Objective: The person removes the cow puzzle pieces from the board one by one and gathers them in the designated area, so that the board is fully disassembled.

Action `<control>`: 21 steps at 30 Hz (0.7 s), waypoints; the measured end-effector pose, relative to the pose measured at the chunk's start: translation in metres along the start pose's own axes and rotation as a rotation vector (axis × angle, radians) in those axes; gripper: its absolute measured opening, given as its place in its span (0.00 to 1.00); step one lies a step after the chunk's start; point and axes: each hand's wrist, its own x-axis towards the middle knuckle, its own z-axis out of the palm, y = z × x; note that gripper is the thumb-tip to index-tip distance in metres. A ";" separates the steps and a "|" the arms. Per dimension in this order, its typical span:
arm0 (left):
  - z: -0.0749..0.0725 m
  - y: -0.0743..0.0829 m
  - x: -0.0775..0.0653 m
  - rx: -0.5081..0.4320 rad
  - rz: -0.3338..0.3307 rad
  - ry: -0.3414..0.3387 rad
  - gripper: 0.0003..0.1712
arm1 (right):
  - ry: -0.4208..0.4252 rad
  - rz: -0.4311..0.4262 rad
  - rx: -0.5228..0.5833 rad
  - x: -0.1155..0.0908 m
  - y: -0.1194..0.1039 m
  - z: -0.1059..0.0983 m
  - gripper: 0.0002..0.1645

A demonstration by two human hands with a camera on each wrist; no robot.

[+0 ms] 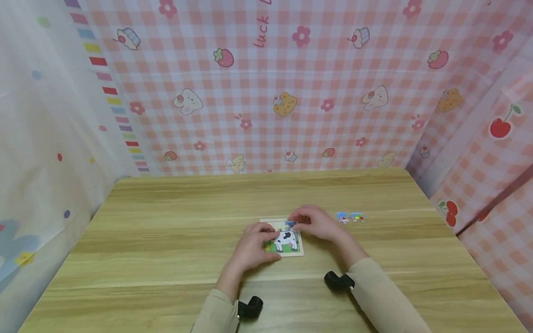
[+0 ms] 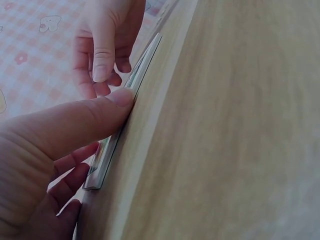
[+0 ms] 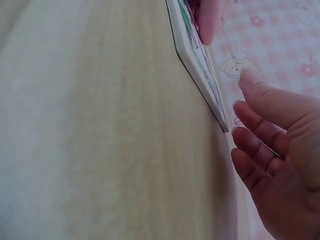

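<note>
A small cow jigsaw board (image 1: 287,240) with a pale frame lies flat on the wooden table. My left hand (image 1: 252,247) holds it by the left side, thumb at the near edge and fingers curved over the picture. At the far right corner, my right hand (image 1: 317,223) hovers with thumb and fingers bent and parted. Nothing shows between its fingertips in the right wrist view, where the board (image 3: 197,60) sits just beside them. Blue and red picture parts show near that corner, partly hidden by the fingers.
Two loose puzzle pieces lie right of the board, one blue and white (image 1: 343,218) and one with yellow and red (image 1: 357,217). The wooden table (image 1: 175,268) meets a pink checked curtain (image 1: 258,134) behind, with more cloth at both sides.
</note>
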 end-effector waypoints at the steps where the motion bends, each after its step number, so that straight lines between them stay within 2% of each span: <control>1: 0.000 0.000 0.000 -0.006 -0.005 -0.003 0.34 | -0.011 -0.007 -0.002 0.001 0.000 0.000 0.12; 10: 0.000 -0.001 0.001 -0.042 -0.019 -0.001 0.35 | -0.101 -0.027 -0.061 0.011 0.002 0.002 0.10; 21: 0.000 -0.001 0.001 -0.062 -0.041 -0.007 0.35 | -0.118 -0.072 -0.130 0.015 -0.004 0.003 0.10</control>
